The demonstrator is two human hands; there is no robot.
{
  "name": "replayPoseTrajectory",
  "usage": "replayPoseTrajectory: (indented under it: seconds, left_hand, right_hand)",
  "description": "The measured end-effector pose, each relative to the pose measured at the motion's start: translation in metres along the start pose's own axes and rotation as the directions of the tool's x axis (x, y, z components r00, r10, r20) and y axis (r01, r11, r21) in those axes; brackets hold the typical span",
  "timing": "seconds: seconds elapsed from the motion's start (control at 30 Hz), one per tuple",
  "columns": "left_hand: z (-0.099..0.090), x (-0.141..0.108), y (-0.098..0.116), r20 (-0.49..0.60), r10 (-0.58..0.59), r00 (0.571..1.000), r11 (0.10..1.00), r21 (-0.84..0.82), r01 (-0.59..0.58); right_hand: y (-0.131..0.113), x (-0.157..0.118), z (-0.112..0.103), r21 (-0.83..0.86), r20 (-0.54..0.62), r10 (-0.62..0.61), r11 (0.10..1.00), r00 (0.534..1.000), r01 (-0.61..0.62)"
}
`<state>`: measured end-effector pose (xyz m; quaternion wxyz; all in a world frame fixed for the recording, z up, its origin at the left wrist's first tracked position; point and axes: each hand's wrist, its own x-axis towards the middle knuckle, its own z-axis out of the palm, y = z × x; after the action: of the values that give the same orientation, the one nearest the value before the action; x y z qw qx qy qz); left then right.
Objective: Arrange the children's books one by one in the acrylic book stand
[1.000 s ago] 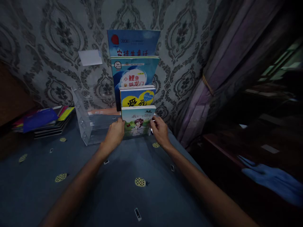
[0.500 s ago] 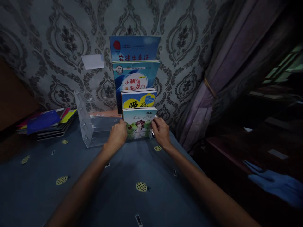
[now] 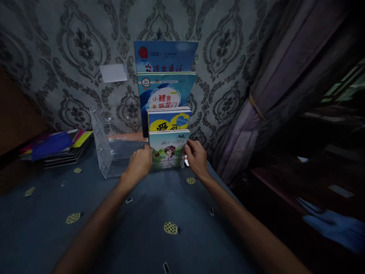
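Observation:
A green-and-white children's book (image 3: 168, 150) stands in the lowest front tier of a clear acrylic book rack (image 3: 103, 152). My left hand (image 3: 142, 160) is closed at its left edge, and my right hand (image 3: 196, 156) pinches its right edge between thumb and fingers. Behind it, stepping upward, are a blue-and-yellow book (image 3: 169, 120), a teal-blue book (image 3: 168, 91) with red lettering, and a taller blue book (image 3: 167, 57) at the back. The left half of the rack holds no books. My left fingertips are partly hidden by the hand itself.
A stack of books and folders (image 3: 57, 148) lies to the left on the dark blue pineapple-print cloth (image 3: 137, 236). Patterned wallpaper (image 3: 82, 49) rises behind the rack. At the right are a tied curtain (image 3: 251, 110) and a blue glove-like item (image 3: 336, 228).
The camera view has shifted slightly. Both hands stay at the front book's edges, and the books keep their places in the rack.

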<state>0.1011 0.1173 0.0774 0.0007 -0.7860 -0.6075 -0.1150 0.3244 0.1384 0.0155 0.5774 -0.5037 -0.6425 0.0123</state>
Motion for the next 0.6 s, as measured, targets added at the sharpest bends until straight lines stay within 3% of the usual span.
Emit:
replayPoseTrajectory:
  seconds: [0.17, 0.37, 0.6]
  left_hand:
    - [-0.0032, -0.0031, 0.0008, -0.032, -0.003, 0.999, 1.000, 0.003, 0.003]
    - [-0.0054, -0.0018, 0.0028, -0.037, -0.014, 0.999, 0.997, -0.080, 0.011]
    - [-0.0030, -0.0021, 0.0052, -0.047, -0.041, 0.998, 0.995, -0.088, 0.037]
  right_hand:
    - [-0.0010, 0.0048, 0.0021, 0.101, -0.045, 0.040, 0.994, 0.998, -0.036]
    - [-0.0022, 0.0070, 0.0027, 0.226, -0.010, 0.102, 0.969, 0.995, -0.097]
    - [0.0013, 0.0091, 0.0027, 0.187, -0.012, 0.080, 0.979, 0.997, -0.076]
